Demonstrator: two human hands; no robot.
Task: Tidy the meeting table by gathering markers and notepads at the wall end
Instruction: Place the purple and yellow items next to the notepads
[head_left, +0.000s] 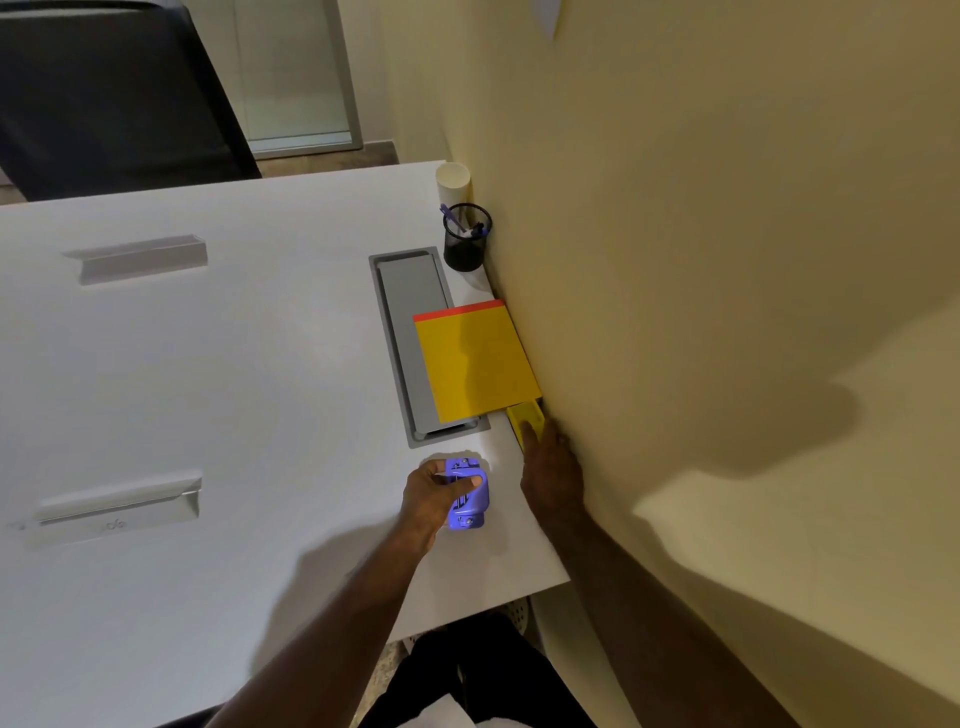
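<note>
Spanning most of the view, one white bench (208, 374) abuts the wall (675, 260). One grey cable tray (410, 332) is recessed in it, with two flip-up lids further left. One yellow notepad (475, 361) lies against the wall, overlapping the tray's edge. One black pen cup (465, 244) and one white cup (453, 179) stand beyond it. Left hand (434, 496): fingers curled around one blue eraser (467, 493). Right hand (548, 462): straight fingers press one small yellow block (522, 413) beside the notepad.
</note>
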